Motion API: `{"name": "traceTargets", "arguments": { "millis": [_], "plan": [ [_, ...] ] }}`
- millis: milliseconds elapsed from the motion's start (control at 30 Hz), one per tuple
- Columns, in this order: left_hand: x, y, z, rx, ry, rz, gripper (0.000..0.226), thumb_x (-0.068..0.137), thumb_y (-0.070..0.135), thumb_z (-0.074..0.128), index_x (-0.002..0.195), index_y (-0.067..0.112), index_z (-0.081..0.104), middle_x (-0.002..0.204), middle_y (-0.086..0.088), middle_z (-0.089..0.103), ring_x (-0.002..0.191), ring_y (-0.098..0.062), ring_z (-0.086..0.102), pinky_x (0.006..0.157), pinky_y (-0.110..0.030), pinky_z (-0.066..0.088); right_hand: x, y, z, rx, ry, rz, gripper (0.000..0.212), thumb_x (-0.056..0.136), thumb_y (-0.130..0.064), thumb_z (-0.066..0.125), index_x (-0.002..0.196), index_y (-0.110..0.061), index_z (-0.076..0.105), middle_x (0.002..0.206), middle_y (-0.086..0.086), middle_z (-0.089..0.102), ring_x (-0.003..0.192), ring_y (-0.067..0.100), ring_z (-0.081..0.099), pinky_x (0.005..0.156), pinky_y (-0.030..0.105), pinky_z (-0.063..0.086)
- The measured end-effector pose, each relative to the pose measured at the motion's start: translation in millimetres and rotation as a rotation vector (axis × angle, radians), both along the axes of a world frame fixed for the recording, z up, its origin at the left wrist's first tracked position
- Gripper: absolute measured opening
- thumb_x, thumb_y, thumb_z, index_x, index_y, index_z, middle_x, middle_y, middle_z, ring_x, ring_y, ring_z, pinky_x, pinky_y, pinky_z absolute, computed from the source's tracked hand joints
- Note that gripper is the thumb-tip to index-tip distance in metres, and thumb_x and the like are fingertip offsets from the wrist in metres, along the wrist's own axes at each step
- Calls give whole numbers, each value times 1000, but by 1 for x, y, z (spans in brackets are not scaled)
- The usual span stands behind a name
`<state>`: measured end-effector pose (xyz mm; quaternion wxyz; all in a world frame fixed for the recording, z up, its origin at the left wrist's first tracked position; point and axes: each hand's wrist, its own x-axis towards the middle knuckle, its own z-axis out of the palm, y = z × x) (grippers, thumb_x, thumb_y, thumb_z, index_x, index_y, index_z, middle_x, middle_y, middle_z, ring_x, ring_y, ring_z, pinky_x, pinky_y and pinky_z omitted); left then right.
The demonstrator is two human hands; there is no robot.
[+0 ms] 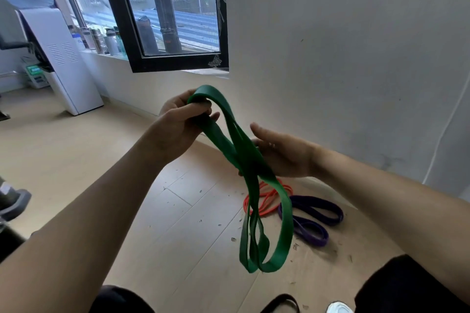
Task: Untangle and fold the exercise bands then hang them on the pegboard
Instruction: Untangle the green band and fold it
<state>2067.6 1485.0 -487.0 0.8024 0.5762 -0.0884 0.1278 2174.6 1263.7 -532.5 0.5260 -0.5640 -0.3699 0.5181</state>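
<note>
A wide green exercise band (254,185) hangs in several loops in front of me. My left hand (178,124) grips its top fold, fingers curled round the strands. My right hand (282,152) is lower and to the right, palm toward the band; its fingers lie behind the strands, and how they sit on the band is hidden. On the floor below lie an orange band (267,201) and a purple band (315,218), both loosely coiled. A black band (282,302) shows at the bottom edge. No pegboard is in view.
A white wall (343,71) rises right behind the bands. A black-framed open window (175,63) juts out at upper centre, with several bottles (106,40) on its sill. A white appliance (66,63) stands at left. The wooden floor (178,211) carries small debris. My white shoe (339,307) is at bottom right.
</note>
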Motion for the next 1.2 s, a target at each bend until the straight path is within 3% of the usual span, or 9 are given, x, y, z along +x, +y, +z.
{"name": "traceTargets", "arguments": {
  "millis": [133,367,567,667,767,867,933,1067,1200],
  "plan": [
    [0,8,-2,-70,24,32,14,94,4,51,93,8,64,76,-6,53,77,-15,58,98,-43,54,8,-4,-5,-92,-58,64,69,91,-47,58,141,-1,48,124,16,60,117,33,59,108,48,46],
    [-4,37,-23,30,204,83,12,96,6,50,98,8,61,89,-7,63,101,-22,67,96,-44,54,13,-15,-7,-61,-140,-45,52,92,-20,64,136,6,51,100,4,63,95,20,64,88,36,54],
    [-13,52,-55,510,455,100,29,85,-2,67,113,5,64,109,-9,71,113,-30,66,101,-44,52,12,-22,-13,-37,-536,-215,30,86,-10,77,112,-2,66,90,8,59,82,20,58,75,37,48],
    [-15,46,-57,848,511,34,33,87,2,72,119,10,64,117,-11,69,110,-27,67,86,-26,55,10,-25,-10,-45,-584,-225,27,90,-7,73,116,-4,66,93,7,64,82,18,63,74,34,54],
    [-13,27,-53,939,459,-12,41,83,3,78,120,12,64,116,-7,70,100,-13,70,73,-15,54,5,-25,-5,-54,-638,-221,30,90,-5,72,119,-5,65,95,9,67,81,14,65,71,27,53],
    [-4,3,-50,1053,327,-15,61,78,19,86,132,18,60,121,2,67,107,-6,65,84,-16,54,-1,-22,-1,-71,-680,-194,29,91,-6,72,119,-7,64,97,13,67,80,16,64,70,30,53],
    [2,-16,-51,1121,291,-73,67,71,40,88,130,26,61,118,6,68,110,-11,64,95,-29,54,-4,-20,1,-94,-702,-158,27,91,-9,72,117,-11,64,94,8,66,78,16,63,69,30,52],
    [9,-39,-60,1219,196,-75,57,64,59,80,105,23,67,92,-4,69,85,-23,67,82,-53,56,-4,-21,3,-119,-745,-156,35,89,-9,74,120,-14,60,102,9,68,87,22,69,74,31,58],
    [8,-39,-50,1083,189,-99,45,78,45,82,100,8,70,75,-15,62,63,-17,55,63,-37,45,0,-29,4,-137,-619,-205,41,85,0,76,120,-6,56,105,15,70,91,23,71,80,36,61]
  ]
}}
